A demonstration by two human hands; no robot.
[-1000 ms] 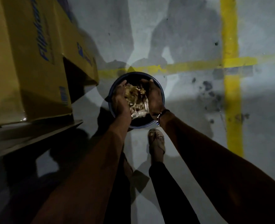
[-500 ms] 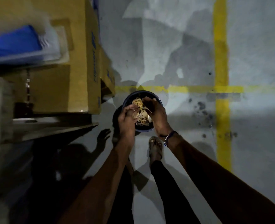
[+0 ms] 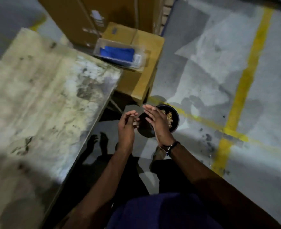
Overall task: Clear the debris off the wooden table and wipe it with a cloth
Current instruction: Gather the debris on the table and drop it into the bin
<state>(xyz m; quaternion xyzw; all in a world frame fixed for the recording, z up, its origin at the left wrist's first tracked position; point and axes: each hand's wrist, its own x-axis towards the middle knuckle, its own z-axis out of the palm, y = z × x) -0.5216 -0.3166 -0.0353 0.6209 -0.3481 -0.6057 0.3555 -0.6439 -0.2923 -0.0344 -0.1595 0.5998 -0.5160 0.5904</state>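
Note:
A dark round bin (image 3: 175,128) stands on the floor with pale crumpled debris (image 3: 170,119) inside it. My left hand (image 3: 127,128) and my right hand (image 3: 156,123) hover above the bin's left side, a little apart, fingers spread and holding nothing. The stained wooden table (image 3: 42,100) fills the left of the view, its surface smudged with dark marks. A blue cloth (image 3: 117,53) lies in a clear plastic pack on a cardboard box beyond the table's far corner.
Cardboard boxes (image 3: 143,76) stand behind the table, close to the bin. The grey concrete floor carries yellow painted lines (image 3: 245,76) on the right. My sandalled foot (image 3: 159,152) is just in front of the bin.
Both hands held debris over the bin and have let it drop in; they are now lifted and empty. The view has swung left, bringing the table in.

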